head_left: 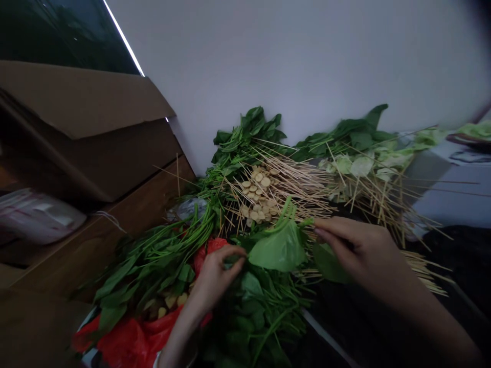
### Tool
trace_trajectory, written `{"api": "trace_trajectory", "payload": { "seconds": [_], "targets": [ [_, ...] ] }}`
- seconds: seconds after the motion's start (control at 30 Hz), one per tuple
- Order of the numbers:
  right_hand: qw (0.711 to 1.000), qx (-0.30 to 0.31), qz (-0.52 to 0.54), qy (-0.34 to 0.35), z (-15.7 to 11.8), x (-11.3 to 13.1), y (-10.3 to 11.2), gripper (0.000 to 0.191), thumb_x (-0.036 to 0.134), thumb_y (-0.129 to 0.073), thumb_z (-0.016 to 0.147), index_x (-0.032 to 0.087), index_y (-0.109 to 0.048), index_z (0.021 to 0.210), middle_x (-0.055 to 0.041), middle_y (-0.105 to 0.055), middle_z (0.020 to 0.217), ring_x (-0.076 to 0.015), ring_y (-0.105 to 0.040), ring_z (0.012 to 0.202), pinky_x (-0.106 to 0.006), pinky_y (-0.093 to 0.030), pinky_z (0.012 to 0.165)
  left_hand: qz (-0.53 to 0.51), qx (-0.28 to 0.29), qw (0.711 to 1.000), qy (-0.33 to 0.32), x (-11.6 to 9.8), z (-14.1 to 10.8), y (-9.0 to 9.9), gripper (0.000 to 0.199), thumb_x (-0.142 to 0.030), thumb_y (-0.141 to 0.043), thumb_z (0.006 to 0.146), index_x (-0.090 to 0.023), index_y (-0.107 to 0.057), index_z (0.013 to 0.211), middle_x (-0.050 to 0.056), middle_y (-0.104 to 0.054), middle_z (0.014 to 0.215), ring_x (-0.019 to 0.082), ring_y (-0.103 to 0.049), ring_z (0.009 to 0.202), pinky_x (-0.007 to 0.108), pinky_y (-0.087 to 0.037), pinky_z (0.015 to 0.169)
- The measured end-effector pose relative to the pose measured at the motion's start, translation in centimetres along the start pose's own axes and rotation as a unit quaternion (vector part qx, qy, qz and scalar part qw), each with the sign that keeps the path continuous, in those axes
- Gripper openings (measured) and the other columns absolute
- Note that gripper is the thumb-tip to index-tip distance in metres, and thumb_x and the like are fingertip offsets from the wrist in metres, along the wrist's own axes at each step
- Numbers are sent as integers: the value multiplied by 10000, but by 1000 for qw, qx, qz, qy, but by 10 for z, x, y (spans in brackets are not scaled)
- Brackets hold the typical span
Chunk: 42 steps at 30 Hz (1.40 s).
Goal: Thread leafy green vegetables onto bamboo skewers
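My right hand (358, 245) pinches the green stems of a leafy vegetable, whose broad pale-green leaf (278, 249) hangs to the left of the fingers. At the left tip of that leaf, my left hand (220, 271) has thumb and forefinger pressed together on its edge. Below both hands lies a pile of leafy greens (255, 312). Another bunch of long-stemmed greens (146, 271) rests to the left, beside a red plastic bag (134, 337) with pale pieces on it.
Skewers with round pale slices (259, 186) lie behind the hands. Skewered pale leaves (362, 166) are at right, and more greens (255, 133) lean near the wall. A cardboard box (95, 153) and a plastic bag (42, 217) are at left. Bare skewers (425, 273) lie at right.
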State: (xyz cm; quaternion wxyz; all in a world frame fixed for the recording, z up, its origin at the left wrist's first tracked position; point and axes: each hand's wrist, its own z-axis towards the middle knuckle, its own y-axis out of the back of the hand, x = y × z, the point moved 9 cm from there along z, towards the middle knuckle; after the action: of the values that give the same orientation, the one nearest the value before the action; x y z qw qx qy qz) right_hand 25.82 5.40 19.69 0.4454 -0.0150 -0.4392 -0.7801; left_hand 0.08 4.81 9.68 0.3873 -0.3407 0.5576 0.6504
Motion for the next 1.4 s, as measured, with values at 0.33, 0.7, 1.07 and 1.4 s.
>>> {"api": "trace_trajectory", "payload": {
  "seconds": [0.33, 0.7, 1.07, 1.4],
  "targets": [
    [987, 119, 105, -3, -9, 22, -44, 277, 184, -431, 965, 223, -703, 931, -37, -720, 822, -164, -669, 746, -273, -496, 679, -428, -144, 876, 167, 15, 0, 16, 362, -293, -929, 469, -162, -732, 742, 11, -720, 678, 114, -638, 600, 195, -497, 566],
    [978, 166, 126, -29, -14, 21, -63, 274, 205, -408, 978, 217, -666, 885, -19, -671, 788, -158, -620, 721, -287, -420, 663, -449, -166, 858, 184, 17, -5, 10, 406, -290, -958, 385, -154, -747, 705, -15, -697, 647, 70, -586, 560, 167, -456, 551],
    [975, 187, 113, -42, -16, 19, -69, 292, 251, -391, 993, 217, -631, 830, -19, -663, 796, -160, -613, 731, -286, -405, 675, -430, -170, 870, 174, 16, -5, 11, 405, -327, -957, 357, -162, -751, 665, -6, -699, 610, 77, -590, 561, 164, -458, 569],
    [976, 184, 106, -38, -18, 26, -74, 313, 221, -358, 982, 201, -581, 763, -33, -635, 754, -169, -598, 689, -301, -385, 638, -357, -184, 902, 157, 24, -5, 17, 382, -356, -941, 425, -160, -750, 692, -1, -701, 639, 92, -582, 559, 191, -460, 562]
  ]
}}
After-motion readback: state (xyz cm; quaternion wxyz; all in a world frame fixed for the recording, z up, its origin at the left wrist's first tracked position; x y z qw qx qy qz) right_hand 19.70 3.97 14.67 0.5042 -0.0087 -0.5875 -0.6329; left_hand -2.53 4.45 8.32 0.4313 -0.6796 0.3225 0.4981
